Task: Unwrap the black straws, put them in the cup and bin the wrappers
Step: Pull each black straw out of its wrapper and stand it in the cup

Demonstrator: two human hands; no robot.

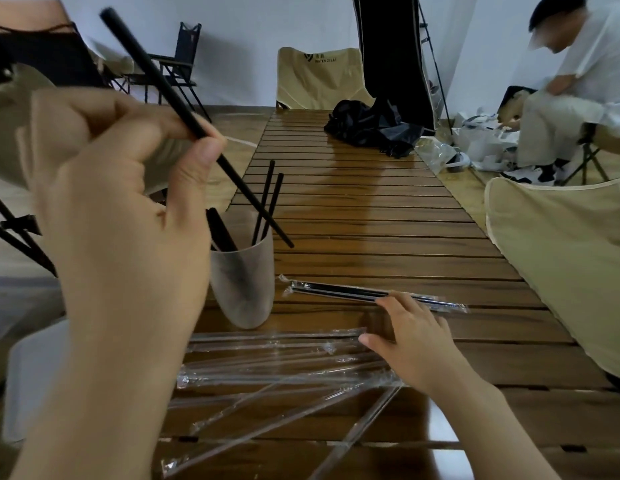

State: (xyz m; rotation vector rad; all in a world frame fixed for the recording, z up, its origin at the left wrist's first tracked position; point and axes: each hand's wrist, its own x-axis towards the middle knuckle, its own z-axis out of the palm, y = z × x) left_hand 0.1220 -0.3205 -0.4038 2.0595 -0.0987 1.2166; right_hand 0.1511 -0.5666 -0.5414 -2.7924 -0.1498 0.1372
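The left hand (pixel 128 202) is pinching a bare black straw (pixel 184 109) above the cup (pixel 242 285), fingers curled around it. Right of the cup, the right hand (pixel 416 341) is resting with fingers relaxed on wrapped straws (pixel 336 292); empty wrappers (pixel 274 375) are lying on the desk (pixel 371 220) just before it.

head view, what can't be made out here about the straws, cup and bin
- Head view: the left hand covers part of the cup.
- How many wrapped straws lie under the right hand: film glare blurs them.
- No bin identifiable; the pale thing at lower left is blurred.
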